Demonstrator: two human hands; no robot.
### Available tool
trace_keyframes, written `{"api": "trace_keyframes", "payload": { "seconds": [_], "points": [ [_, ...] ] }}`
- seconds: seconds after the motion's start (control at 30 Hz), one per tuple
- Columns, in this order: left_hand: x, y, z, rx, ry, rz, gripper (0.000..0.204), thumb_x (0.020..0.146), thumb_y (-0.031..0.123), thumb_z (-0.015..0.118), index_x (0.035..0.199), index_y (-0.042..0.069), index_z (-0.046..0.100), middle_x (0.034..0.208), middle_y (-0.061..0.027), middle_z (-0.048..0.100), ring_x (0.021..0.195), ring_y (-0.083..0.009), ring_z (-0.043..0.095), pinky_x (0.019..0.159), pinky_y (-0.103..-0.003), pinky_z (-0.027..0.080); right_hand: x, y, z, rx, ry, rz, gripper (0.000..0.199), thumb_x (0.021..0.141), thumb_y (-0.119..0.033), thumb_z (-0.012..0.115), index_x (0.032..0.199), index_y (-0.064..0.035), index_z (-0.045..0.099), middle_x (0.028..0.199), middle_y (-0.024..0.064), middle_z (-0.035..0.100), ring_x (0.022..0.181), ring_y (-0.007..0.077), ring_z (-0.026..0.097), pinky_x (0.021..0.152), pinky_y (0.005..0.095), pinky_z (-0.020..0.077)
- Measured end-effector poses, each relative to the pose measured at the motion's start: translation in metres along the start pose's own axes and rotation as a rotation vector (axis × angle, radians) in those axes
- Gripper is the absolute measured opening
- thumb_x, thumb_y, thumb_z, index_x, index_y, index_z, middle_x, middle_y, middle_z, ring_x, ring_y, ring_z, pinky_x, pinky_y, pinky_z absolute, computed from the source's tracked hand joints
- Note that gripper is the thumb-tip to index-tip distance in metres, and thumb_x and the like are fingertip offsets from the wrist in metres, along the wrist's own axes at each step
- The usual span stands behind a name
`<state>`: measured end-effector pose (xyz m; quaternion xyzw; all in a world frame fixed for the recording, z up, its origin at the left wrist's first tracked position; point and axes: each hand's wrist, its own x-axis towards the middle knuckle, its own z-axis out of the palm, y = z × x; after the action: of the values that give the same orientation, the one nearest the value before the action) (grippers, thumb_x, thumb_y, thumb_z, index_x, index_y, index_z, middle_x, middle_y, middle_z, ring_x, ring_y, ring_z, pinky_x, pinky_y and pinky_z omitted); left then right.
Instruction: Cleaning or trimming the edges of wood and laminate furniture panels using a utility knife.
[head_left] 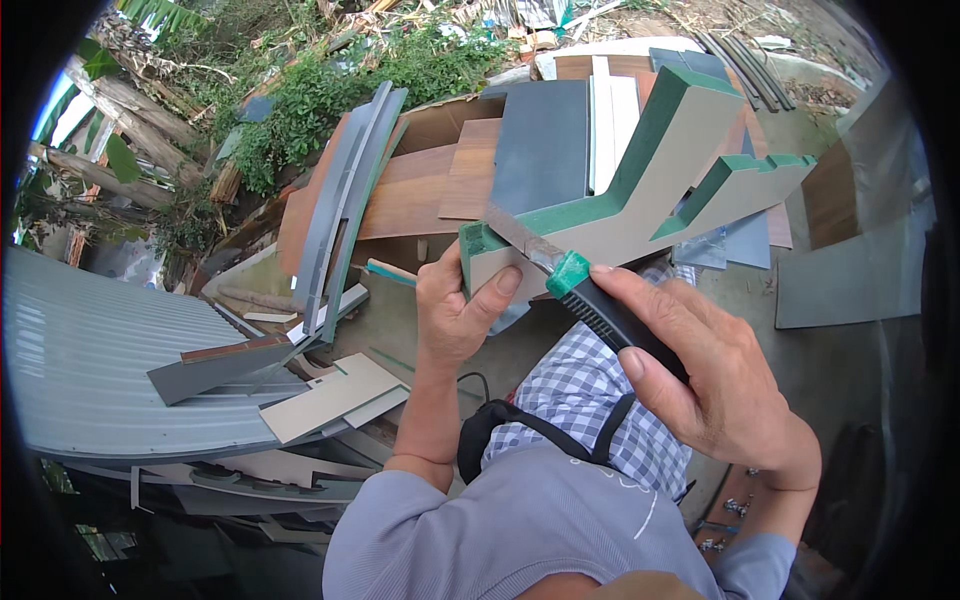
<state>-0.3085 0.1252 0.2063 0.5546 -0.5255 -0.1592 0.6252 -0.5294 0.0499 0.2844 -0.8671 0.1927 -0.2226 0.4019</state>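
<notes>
Main risk, judged from the pose: the blade (513, 234) of the hand tool (570, 276) lies across the green edge of the branched board (630, 225) at its left end, near the left thumb; a skid off that edge, through too hard a push or a slack hold, could cut it. Second: the board's arms reach well right of the grip, so uneven pressure could twist it (cannot tell whether its underside rests on anything). Left hand (462, 312): closed, clamped on the left end, thumb against the pale face. Right hand (715, 375): closed round the black handle (605, 315). Board sits beyond the checked cloth (570, 390), overlapping in view the near edge of the dark panel (545, 130).
</notes>
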Motion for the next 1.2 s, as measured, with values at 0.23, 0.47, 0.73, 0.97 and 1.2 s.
{"api": "trace_keyframes", "payload": {
  "seconds": [0.23, 0.47, 0.73, 0.97, 1.2],
  "points": [
    [-0.006, 0.011, 0.007, 0.058, -0.062, 0.074, 0.029, 0.081, 0.02, 0.07, 0.097, -0.004, 0.062, 0.074, -0.0057, 0.066, 0.064, -0.0087, 0.06, 0.059, -0.023, 0.047, -0.019, -0.028, -0.016, -0.102, -0.051, 0.06, 0.047, 0.082, -0.013, 0.059, 0.127, -0.003, 0.052, 0.082, 0.0173, 0.059, 0.065, 0.0279, 0.057, 0.061, 0.0352, 0.0465],
    [-0.011, 0.021, 0.017, 0.032, -0.032, 0.038, 0.034, 0.081, 0.018, 0.07, 0.102, -0.006, 0.059, 0.074, -0.0086, 0.066, 0.065, -0.0107, 0.062, 0.06, -0.023, 0.048, -0.03, -0.034, -0.043, -0.468, 0.067, 0.212, 0.044, 0.081, -0.008, 0.058, 0.124, -0.0089, 0.057, 0.075, 0.0143, 0.055, 0.06, 0.0262, 0.055, 0.057, 0.0344, 0.0442],
    [-0.001, 0.045, 0.03, 0.023, -0.027, 0.118, 0.032, 0.084, 0.016, 0.067, 0.103, -0.007, 0.058, 0.077, -0.0097, 0.067, 0.067, -0.0101, 0.061, 0.063, -0.023, 0.048, -0.028, -0.069, -0.047, -1.211, 0.164, 0.075, 0.047, 0.073, -0.007, 0.068, 0.119, -0.0178, 0.062, 0.088, 0.006, 0.054, 0.073, 0.0198, 0.057, 0.062, 0.0338, 0.0491],
    [-0.002, 0.048, 0.026, 0.057, -0.027, 0.072, 0.032, 0.085, 0.017, 0.065, 0.105, -0.007, 0.058, 0.077, -0.0091, 0.067, 0.067, -0.0092, 0.06, 0.063, -0.023, 0.048, -0.023, -0.055, -0.08, -1.524, 0.418, 0.066, 0.041, 0.086, -0.016, 0.061, 0.126, -0.0179, 0.056, 0.09, 0.0041, 0.057, 0.078, 0.0151, 0.059, 0.066, 0.0285, 0.0521],
    [-0.002, 0.042, 0.027, 0.056, -0.004, 0.053, 0.031, 0.086, 0.018, 0.064, 0.104, -0.007, 0.059, 0.077, -0.008, 0.067, 0.065, -0.0084, 0.059, 0.062, -0.022, 0.047, -0.018, -0.028, -0.119, -0.514, 0.28, 0.217, 0.039, 0.096, -0.035, 0.047, 0.125, -0.0117, 0.057, 0.07, 0.0017, 0.058, 0.047, 0.0031, 0.045, 0.042, 0.0156, 0.0366]
  ]
}}
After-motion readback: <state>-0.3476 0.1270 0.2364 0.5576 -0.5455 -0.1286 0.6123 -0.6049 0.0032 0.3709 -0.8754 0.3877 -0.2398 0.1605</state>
